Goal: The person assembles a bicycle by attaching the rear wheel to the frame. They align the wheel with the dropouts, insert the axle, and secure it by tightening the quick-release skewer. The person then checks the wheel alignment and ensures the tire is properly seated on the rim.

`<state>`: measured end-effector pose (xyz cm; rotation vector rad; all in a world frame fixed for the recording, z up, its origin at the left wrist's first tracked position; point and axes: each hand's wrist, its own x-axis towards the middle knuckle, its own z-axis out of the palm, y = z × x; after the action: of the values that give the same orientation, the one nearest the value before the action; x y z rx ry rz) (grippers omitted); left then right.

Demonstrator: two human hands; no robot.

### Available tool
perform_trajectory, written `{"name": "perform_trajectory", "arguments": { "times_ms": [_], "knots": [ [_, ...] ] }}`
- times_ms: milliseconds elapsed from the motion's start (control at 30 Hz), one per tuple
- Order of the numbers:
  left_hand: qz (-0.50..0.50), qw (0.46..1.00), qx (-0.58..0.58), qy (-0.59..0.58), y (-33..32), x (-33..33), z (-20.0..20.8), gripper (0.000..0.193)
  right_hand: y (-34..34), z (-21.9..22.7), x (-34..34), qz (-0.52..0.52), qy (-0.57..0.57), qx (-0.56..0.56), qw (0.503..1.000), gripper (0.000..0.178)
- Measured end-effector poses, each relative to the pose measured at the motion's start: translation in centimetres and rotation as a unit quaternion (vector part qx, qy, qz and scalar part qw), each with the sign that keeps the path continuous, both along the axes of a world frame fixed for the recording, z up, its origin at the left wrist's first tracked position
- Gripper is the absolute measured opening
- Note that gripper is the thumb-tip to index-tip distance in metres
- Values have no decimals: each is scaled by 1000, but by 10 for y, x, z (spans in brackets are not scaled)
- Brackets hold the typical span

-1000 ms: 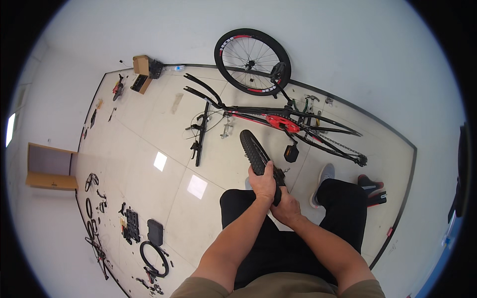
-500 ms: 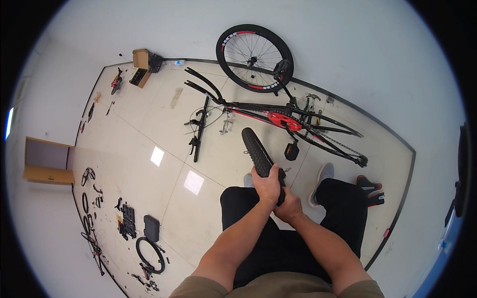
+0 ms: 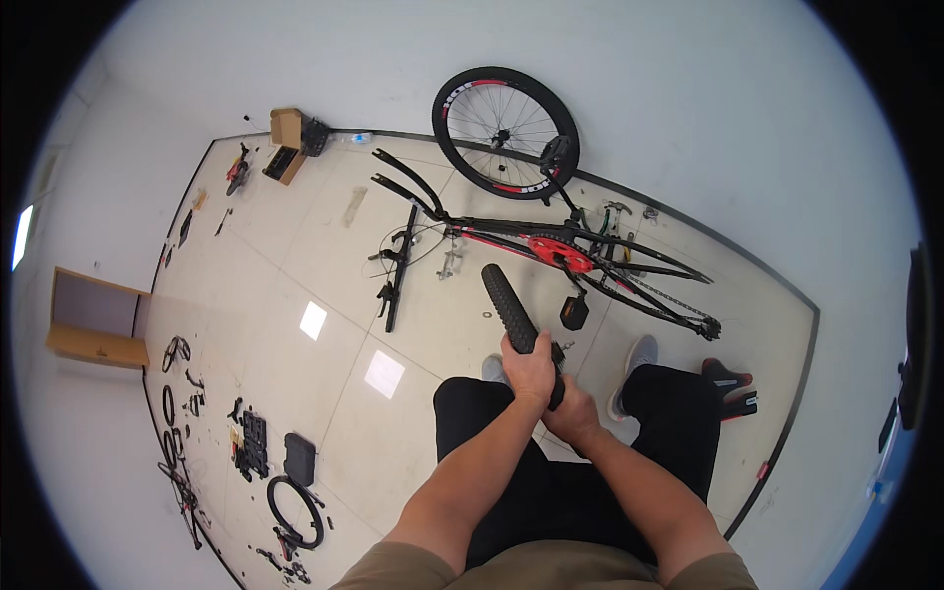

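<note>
Both my hands grip a bicycle wheel [image 3: 509, 307] with a knobby black tyre, seen nearly edge-on and tilted up between my knees. My left hand [image 3: 532, 368] wraps the tyre on its near side, and my right hand [image 3: 572, 411] closes on it lower down. A sprocket cluster [image 3: 559, 352] shows at the wheel's right side. Just beyond lies an upside-down black and red bicycle frame [image 3: 492, 224], with a red chainring [image 3: 560, 254], a pedal [image 3: 574, 313] and a chain. A handlebar [image 3: 398, 270] with cables lies left of it on the floor.
Another wheel [image 3: 506, 187] leans on the wall behind the frame. A hammer [image 3: 618, 208] and other tools lie past it. By my right foot rests a black and red saddle [image 3: 726, 373]. An opened carton [image 3: 286, 128], a tool case [image 3: 254, 442] and scattered bike parts lie leftward.
The wheel in my hands has turned slightly, its tyre now more edge-on. The view has shifted a little, so the frame and leaning wheel sit lower. Both hands keep their grip.
</note>
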<state>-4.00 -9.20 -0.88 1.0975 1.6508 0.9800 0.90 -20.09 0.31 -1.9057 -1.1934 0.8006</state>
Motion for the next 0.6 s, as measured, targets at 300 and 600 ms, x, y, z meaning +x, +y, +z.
{"name": "perform_trajectory", "arguments": {
  "times_ms": [300,600],
  "knots": [
    [-20,995,-93,23,-4,2,47,60,-9,4,3,34,-1,-19,999,50],
    [19,976,-185,-113,-4,-11,50,25,-9,-3,-14,20,12,39,999,54]
  ]
}}
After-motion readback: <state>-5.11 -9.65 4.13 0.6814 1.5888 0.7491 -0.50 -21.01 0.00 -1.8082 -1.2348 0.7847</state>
